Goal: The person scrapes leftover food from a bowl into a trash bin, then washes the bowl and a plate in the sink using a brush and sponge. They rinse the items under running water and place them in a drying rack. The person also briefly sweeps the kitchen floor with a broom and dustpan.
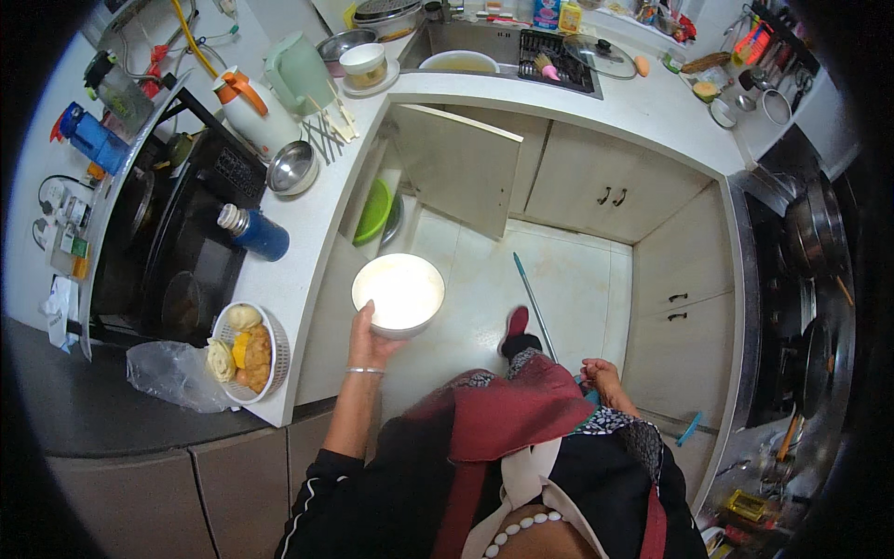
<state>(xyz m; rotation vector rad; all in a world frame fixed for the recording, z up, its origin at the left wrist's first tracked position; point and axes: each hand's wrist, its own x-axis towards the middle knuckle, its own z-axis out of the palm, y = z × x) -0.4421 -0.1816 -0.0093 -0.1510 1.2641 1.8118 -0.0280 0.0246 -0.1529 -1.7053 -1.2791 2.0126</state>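
Note:
My left hand [377, 335] grips the rim of a round bowl [398, 292], thumb on the edge and fingers beneath; its inside looks bright white, and I cannot tell what it holds. The bowl is over the floor, beside the left counter. My right hand [601, 370] is low at my right side, fingers curled, close to a teal thing partly hidden by my red apron [517, 412]; whether it holds that is unclear. A teal pole [532, 300] slants across the floor near my foot.
A cabinet door [461, 164] stands open ahead, with a green basin [374, 212] inside. On the left counter are a blue flask [255, 232], a metal bowl [292, 169] and a white basket [279, 346] of food. The sink [454, 38] lies ahead, a stove [775, 293] at right.

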